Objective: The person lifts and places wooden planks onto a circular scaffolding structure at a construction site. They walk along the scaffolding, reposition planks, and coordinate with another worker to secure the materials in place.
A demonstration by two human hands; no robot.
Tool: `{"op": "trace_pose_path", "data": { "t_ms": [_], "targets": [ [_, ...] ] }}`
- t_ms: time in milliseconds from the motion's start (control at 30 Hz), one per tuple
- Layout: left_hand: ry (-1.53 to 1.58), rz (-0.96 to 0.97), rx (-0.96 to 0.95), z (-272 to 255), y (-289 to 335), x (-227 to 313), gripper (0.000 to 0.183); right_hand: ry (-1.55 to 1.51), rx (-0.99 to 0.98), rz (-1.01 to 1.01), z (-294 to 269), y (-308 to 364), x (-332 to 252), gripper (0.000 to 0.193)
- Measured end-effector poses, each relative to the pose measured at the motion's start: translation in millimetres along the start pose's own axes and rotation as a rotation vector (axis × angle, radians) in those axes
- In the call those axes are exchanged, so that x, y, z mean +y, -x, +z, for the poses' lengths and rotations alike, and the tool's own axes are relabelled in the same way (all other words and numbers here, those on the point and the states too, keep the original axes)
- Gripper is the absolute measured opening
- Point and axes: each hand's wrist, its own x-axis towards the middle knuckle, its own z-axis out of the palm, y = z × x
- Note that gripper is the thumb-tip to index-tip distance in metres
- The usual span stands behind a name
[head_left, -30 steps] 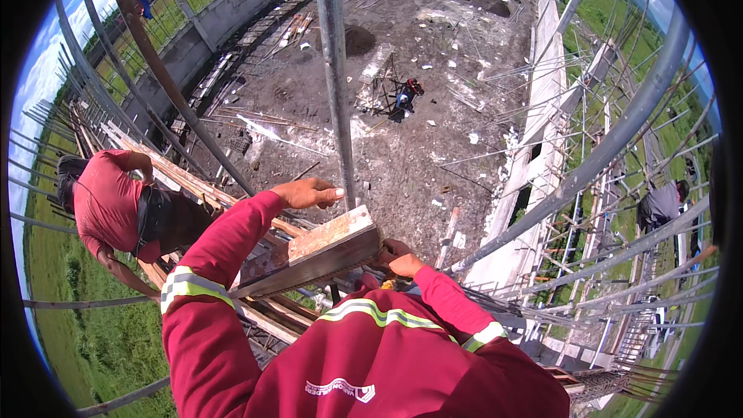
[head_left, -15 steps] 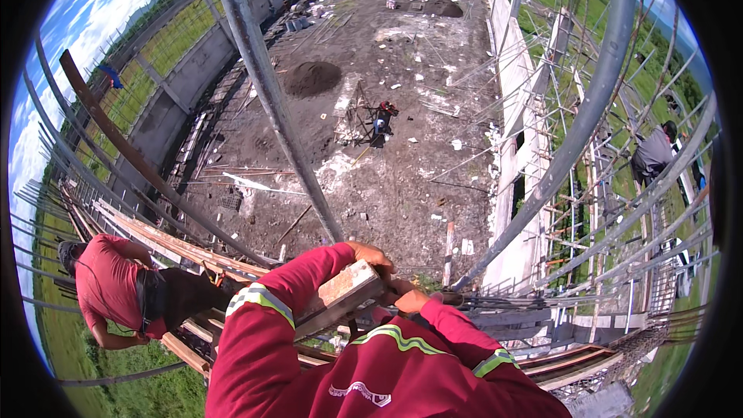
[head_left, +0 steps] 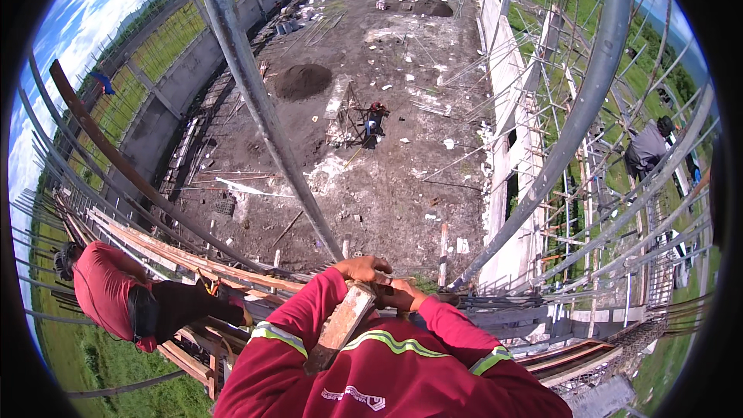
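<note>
A short length of timber (head_left: 340, 329) stands tilted between my left forearm and my chest, its far end close to my hands. At that end my left hand (head_left: 364, 269) is closed, with the fingers curled over. Beside it on the right, my right hand (head_left: 401, 294) is closed too, its fingertips meeting the left hand's. A small dark gap shows between the hands; what they grip there is hidden. Just beyond them rises a grey metal pole (head_left: 267, 112).
A co-worker in a red shirt (head_left: 112, 286) bends over planks (head_left: 193, 263) at the left. A thick grey pipe (head_left: 569, 135) curves up on the right beside scaffolding (head_left: 576, 201). Far below lies a dirt yard (head_left: 395, 209), where another person (head_left: 375, 120) stands. One more person (head_left: 648, 151) is at far right.
The timber has swung more lengthwise, toward my chest. Both hands have shifted slightly left and drawn together. The co-worker at the left has bent lower.
</note>
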Motion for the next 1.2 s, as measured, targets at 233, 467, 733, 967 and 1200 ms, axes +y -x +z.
{"op": "trace_pose_path", "data": {
  "t_ms": [233,467,733,967,1200],
  "targets": [
    [0.052,-0.125,-0.105,-5,8,-3,0.051,-0.106,0.155,-0.074,12,4,-27,0.045],
    [-0.059,-0.058,-0.032,-14,22,4,0.051,-0.015,0.150,0.276,24,19,22,0.076],
    [0.024,-0.052,-0.011,-27,49,8,0.056,0.045,0.324,0.221,30,38,24,0.042],
    [-0.080,-0.109,-0.229,-35,44,23,0.056,0.348,0.383,0.038,14,43,-25,0.043],
    [0.056,-0.041,-0.295,-37,41,19,0.051,0.464,0.458,0.013,10,48,-51,0.030]
  ]
}}
